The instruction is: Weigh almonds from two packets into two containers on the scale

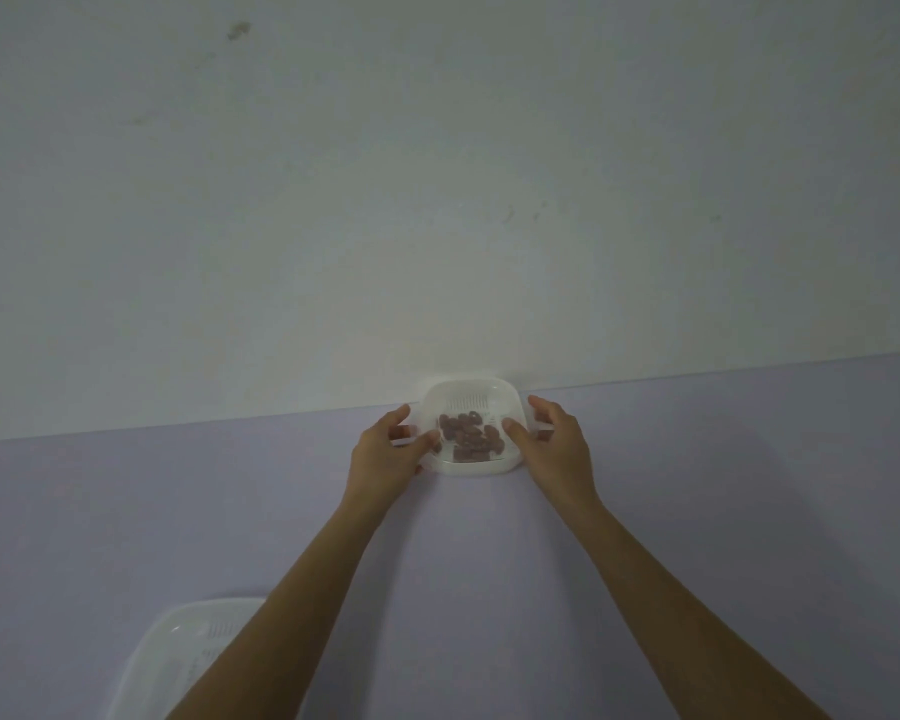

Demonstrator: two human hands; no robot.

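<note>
Translucent white plastic container (pixel 470 393), shallow, thin layer of almonds (pixel 471 437) inside; sits at the far edge of the bench (pixel 723 511), against the wall (pixel 437 200). Your left hand (pixel 385 457) and right hand (pixel 559 449) grip its opposite sides, fingers (pixel 541 406) curled round the edges, thumbs over the rim. Likely light, stiff, slick: hold both sides, keep it level, since almonds roll.

Dim, flat, bluish light with faint shadows; soft focus throughout, edges perhaps slightly bowed by the wide lens.
</note>
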